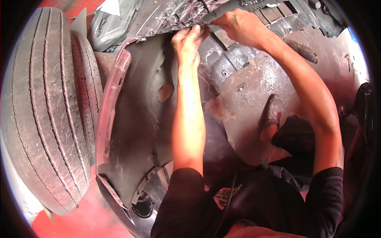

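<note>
A large dark, curved plastic car bumper (139,79) with a round hole lies in front of me, left of centre. My left hand (188,41) grips its far edge, thumb pointing up and fingers bent over the rim. Just to the right my right hand (242,27) is closed, its fingertips pinching at the same seam. Whatever sits between those fingertips is too small to make out. Scuffed, shiny black plastic trim (178,18) runs along the edge beyond both hands. A grey bracketed plastic part (232,61) lies below my right hand.
Two tyres, a large worn one (47,107) and a narrower one (87,87), stand at the left. A headlight-like clear housing (113,25) lies behind them. My shoe (274,109) rests on the wet-looking floor (254,95). A dark rounded object (301,50) lies by my right forearm.
</note>
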A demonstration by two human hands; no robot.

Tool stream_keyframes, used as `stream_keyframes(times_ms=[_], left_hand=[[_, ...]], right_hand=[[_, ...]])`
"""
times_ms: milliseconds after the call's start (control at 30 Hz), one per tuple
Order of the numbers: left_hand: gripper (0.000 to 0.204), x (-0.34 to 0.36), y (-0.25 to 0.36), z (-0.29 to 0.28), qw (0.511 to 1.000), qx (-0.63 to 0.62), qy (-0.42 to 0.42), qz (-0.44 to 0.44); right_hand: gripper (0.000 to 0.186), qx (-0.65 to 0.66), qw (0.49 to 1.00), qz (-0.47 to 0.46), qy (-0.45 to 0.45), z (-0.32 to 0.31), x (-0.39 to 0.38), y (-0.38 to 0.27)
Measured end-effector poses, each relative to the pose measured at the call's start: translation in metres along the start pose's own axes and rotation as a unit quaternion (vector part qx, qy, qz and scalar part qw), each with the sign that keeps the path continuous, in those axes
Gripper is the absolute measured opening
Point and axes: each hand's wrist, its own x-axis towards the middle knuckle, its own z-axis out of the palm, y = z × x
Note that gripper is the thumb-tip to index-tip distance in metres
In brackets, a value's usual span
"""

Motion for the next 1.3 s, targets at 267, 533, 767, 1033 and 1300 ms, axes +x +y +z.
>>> stream_keyframes(times_ms=[267,533,767,1033,1300], left_hand=[[0.022,-0.001,0.003,-0.005,1.000,0.019,-0.015,-0.005],[0.023,0.002,0.002,-0.004,1.000,0.006,0.001,-0.009],[0.008,0.002,0.002,0.002,0.999,-0.011,0.042,-0.009],[0.013,0.001,0.003,0.001,0.999,-0.002,0.043,-0.007],[0.014,-0.003,0.003,0.006,0.999,0.031,0.037,0.022]], right_hand=[[0.032,-0.066,0.996,0.046,-0.043,-0.026,-0.002,-0.034],[0.036,-0.064,0.998,0.008,-0.016,-0.030,0.006,-0.037],[0.012,-0.180,0.981,-0.068,0.029,-0.022,0.019,-0.051],[0.037,-0.034,0.997,0.008,0.066,0.020,-0.001,-0.019],[0.029,-0.140,0.976,-0.163,0.023,-0.012,0.020,-0.007]])
